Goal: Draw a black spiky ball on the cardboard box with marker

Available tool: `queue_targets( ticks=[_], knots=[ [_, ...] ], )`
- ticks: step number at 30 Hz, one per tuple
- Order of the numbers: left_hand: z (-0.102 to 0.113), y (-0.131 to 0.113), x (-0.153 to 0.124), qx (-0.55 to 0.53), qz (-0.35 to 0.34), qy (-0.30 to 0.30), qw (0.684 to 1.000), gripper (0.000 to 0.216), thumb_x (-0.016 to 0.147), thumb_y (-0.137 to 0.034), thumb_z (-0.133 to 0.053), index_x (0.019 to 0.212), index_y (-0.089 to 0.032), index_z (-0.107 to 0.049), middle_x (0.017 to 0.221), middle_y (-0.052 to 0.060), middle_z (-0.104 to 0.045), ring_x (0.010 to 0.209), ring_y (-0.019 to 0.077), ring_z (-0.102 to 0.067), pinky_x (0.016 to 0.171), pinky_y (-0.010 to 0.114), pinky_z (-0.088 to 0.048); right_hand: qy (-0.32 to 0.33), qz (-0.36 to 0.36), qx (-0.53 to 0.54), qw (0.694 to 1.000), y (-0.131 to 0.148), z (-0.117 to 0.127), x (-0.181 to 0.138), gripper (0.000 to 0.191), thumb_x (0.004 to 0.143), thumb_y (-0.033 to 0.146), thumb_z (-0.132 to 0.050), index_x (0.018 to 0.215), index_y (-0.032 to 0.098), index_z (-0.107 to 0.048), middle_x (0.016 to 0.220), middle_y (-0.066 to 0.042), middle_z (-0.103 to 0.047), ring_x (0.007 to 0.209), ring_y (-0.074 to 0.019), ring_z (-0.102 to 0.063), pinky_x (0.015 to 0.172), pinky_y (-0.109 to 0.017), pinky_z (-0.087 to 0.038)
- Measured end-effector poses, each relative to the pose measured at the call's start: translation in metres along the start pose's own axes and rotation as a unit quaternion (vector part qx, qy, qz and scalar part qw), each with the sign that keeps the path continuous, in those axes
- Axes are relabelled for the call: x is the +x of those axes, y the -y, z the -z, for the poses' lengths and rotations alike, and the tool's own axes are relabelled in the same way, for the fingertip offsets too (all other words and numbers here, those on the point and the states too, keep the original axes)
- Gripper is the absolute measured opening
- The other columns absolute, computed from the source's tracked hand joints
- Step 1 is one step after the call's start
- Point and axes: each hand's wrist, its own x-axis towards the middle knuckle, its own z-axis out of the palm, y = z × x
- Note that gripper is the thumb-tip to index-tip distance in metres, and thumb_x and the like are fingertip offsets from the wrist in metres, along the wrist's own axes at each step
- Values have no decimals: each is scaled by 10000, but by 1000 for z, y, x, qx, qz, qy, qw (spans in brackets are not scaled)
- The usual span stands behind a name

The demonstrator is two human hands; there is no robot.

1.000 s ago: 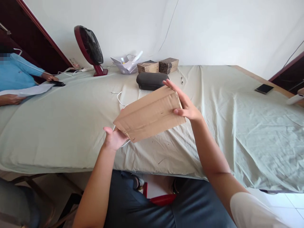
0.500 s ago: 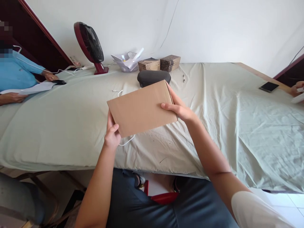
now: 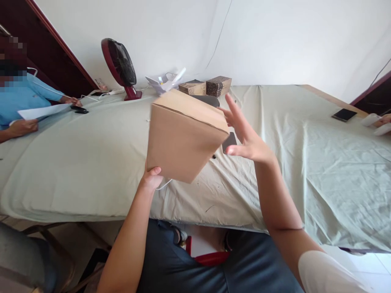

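A plain brown cardboard box (image 3: pixel 183 142) is held up tilted above the cloth-covered table. My left hand (image 3: pixel 152 178) grips its lower left corner, thumb on the near face and the other fingers hidden behind. My right hand (image 3: pixel 244 134) is off the box at its right side, fingers spread, with nothing in it. Behind the box, a dark case (image 3: pixel 209 100) is mostly covered. A dark flat item (image 3: pixel 229 141) on the cloth shows between the box and my right hand. Part of a white cable (image 3: pixel 165 184) shows below the box.
At the back stand a dark red fan (image 3: pixel 120 67), a clear plastic bin (image 3: pixel 163 84) and two patterned boxes (image 3: pixel 218 85). A phone-like device (image 3: pixel 344 114) lies at right. A person in blue (image 3: pixel 18 97) holds paper at left; another person's hand (image 3: pixel 385 120) shows at right.
The box has turned and tipped, so a second side now shows on top. My right hand has let go and opened. The dark flat item has come into view.
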Motion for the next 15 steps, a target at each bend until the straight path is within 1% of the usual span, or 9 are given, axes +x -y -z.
queue_targets(
  ticks=[2, 4, 6, 8, 10, 11, 12, 14, 15],
  knots=[
    [-4, 8, -2, 44, 27, 2, 999, 934, 561, -542, -1001, 1387, -273, -657, 1331, 115, -752, 1209, 341, -733, 1076, 522, -603, -1, -2, -12, 1000, 2, -5, 0, 1462, 689, 859, -849, 1788, 376, -14, 1880, -44, -145, 1734, -457, -115, 1385, -685, -224],
    [-6, 14, -5, 111, 50, 32, 992, 820, 540, -427, -1037, 1264, -224, -708, 1245, 128, -779, 1179, 342, -746, 1098, 540, -590, 8, 2, -18, 1000, 3, -12, 2, 1461, 700, 805, -875, 1783, 385, 9, 1880, -36, -107, 1732, -468, -105, 1382, -698, -223],
    [-7, 17, -8, 187, 51, 63, 979, 681, 572, -395, -1032, 1157, -202, -743, 1195, 144, -791, 1217, 368, -733, 1136, 564, -565, 33, 9, -24, 999, 3, -16, 3, 1427, 703, 763, -894, 1783, 383, -42, 1877, -39, -98, 1728, -479, -104, 1386, -691, -218],
    [-5, 17, -9, 247, 29, 80, 965, 608, 623, -441, -1005, 1128, -209, -760, 1175, 145, -793, 1270, 388, -708, 1177, 572, -538, 54, 18, -31, 998, 2, -16, 3, 1399, 699, 740, -906, 1780, 368, -99, 1869, -54, -119, 1727, -482, -99, 1394, -681, -190],
    [-1, 15, -9, 265, -4, 77, 961, 626, 661, -466, -983, 1183, -204, -759, 1188, 149, -778, 1301, 391, -688, 1192, 577, -527, 62, 27, -38, 997, 1, -11, 3, 1369, 708, 724, -910, 1771, 351, -132, 1855, -78, -155, 1726, -473, -108, 1396, -677, -171],
    [1, 14, -8, 271, -27, 71, 960, 693, 664, -472, -979, 1256, -201, -744, 1239, 154, -755, 1337, 390, -667, 1202, 582, -519, 64, 29, -46, 996, 0, -8, 2, 1339, 717, 715, -912, 1763, 342, -164, 1850, -92, -165, 1726, -468, -113, 1394, -676, -175],
    [3, 12, -6, 279, -60, 63, 956, 807, 649, -477, -984, 1357, -205, -708, 1327, 161, -712, 1396, 395, -626, 1218, 592, -502, 65, 27, -58, 996, 0, -4, 0, 1293, 727, 708, -912, 1749, 337, -213, 1849, -103, -162, 1727, -467, -112, 1390, -679, -181],
    [6, 6, -2, 314, -147, 52, 937, 1069, 608, -470, -997, 1567, -257, -573, 1532, 166, -555, 1537, 421, -491, 1269, 627, -435, 68, 13, -100, 993, 1, 1, -4, 1205, 736, 707, -915, 1713, 341, -312, 1856, -106, -135, 1732, -477, -73, 1382, -704, -159],
    [6, 3, 0, 342, -192, 53, 919, 1151, 604, -451, -996, 1634, -300, -505, 1604, 158, -468, 1584, 434, -426, 1293, 645, -395, 72, 4, -126, 989, 2, 3, -6, 1193, 734, 713, -917, 1707, 353, -329, 1860, -96, -130, 1734, -486, -38, 1379, -726, -122]
  ],
)
